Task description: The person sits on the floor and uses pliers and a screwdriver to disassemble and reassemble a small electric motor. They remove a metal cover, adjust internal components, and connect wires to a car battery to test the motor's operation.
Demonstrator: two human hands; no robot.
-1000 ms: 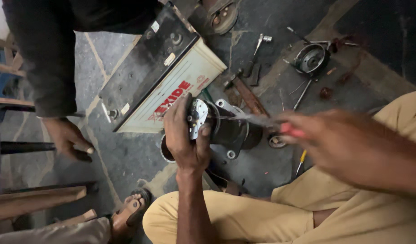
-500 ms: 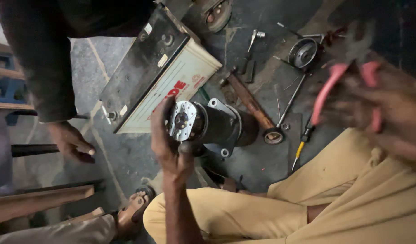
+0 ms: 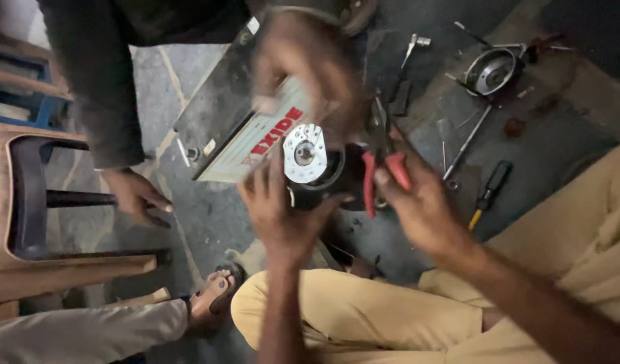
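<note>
My left hand [image 3: 277,210] grips a dark cylindrical motor part [image 3: 323,176] from below, its round silver end plate [image 3: 304,152] facing up. My right hand [image 3: 423,202] holds red-handled pliers [image 3: 383,160], jaws up beside the part's right side. A blurred hand of another person [image 3: 308,64] hovers just above the part, over the battery.
A black and white car battery [image 3: 239,131] lies on the dark floor behind the part. A standing person in a dark sleeve has a hand [image 3: 136,195] hanging at left beside a chair [image 3: 34,202]. Tools lie at right: a screwdriver [image 3: 488,192], a wrench [image 3: 411,47], a round metal cover [image 3: 493,71].
My right hand swung the pliers from far right back in to the motor part. Another person's hand came in above the part. My left hand kept its hold.
</note>
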